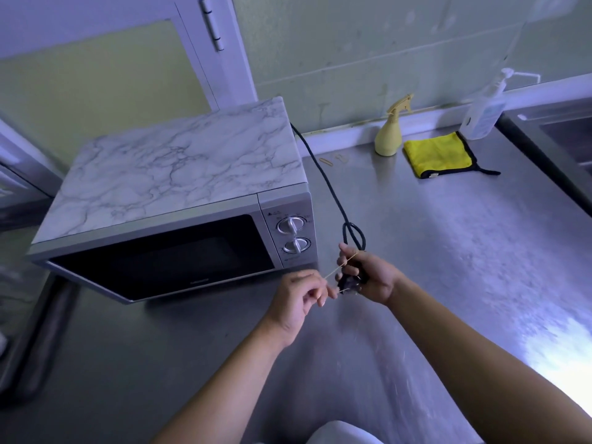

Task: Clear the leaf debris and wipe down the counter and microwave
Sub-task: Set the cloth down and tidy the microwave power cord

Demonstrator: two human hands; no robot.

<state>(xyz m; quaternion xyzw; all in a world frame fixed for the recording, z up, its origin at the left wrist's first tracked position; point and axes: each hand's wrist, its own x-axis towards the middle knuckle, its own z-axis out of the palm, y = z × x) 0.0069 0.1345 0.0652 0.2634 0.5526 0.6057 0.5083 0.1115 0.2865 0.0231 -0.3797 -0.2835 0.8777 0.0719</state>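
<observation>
Wiping is judged not begun: the cord (354, 238) is gripped by the right hand (368, 278), a band (339, 267) pinched by the left hand (298, 298), the cloth (439, 153) untouched at one o'clock.

counter (448, 251): brushed steel, pretty scuffed, bright glare patch on the right side
microwave (179, 174): sits on the left part, turned at an angle, marble-look top, door closed
cord (323, 174): black, comes from behind the microwave's back right corner and runs forward over the steel
spray bottle (389, 136): pale yellow, upright, back by the wall
yellow cloth (439, 153): folded flat, black trim, just right of the sprayer
pump bottle (483, 113): clear, upright, behind the cloth
tan loops (326, 161): a couple of tiny ones near the wall, left of the sprayer
</observation>
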